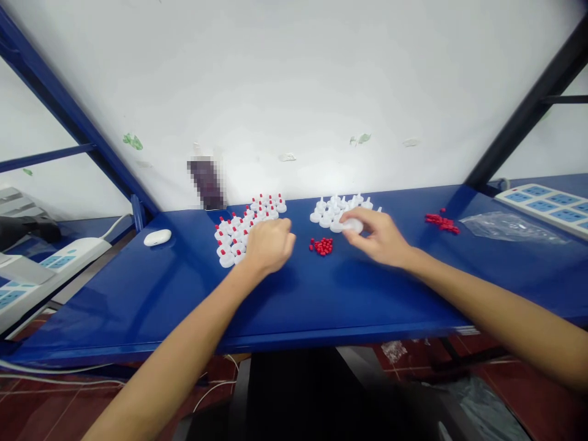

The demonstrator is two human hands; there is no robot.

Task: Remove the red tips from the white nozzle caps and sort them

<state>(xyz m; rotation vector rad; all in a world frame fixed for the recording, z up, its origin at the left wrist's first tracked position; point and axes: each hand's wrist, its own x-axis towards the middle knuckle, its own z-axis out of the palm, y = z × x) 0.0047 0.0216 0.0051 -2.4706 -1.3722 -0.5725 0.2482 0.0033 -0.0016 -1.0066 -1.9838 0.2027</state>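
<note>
My right hand (pixel 379 239) grips a white plastic nozzle cap (pixel 353 225) between thumb and fingers, at the near edge of a group of white nozzle caps (pixel 325 219) with bare tips. My left hand (pixel 270 244) is closed like a fist, its fingertips turned away, so anything inside is hidden. It covers part of a cluster of white nozzle caps with red tips (pixel 225 234), standing upright on the blue table (pixel 294 300). Between my hands lies a small pile of red tip covers (pixel 324 246).
A second red pile (pixel 441 222) and a clear plastic bag (pixel 500 228) lie to the right, beside a power strip (pixel 546 205). At the left are a white earbud case (pixel 157 237) and another power strip (pixel 59 263). A pixelated phone-like object (pixel 209 184) leans on the wall.
</note>
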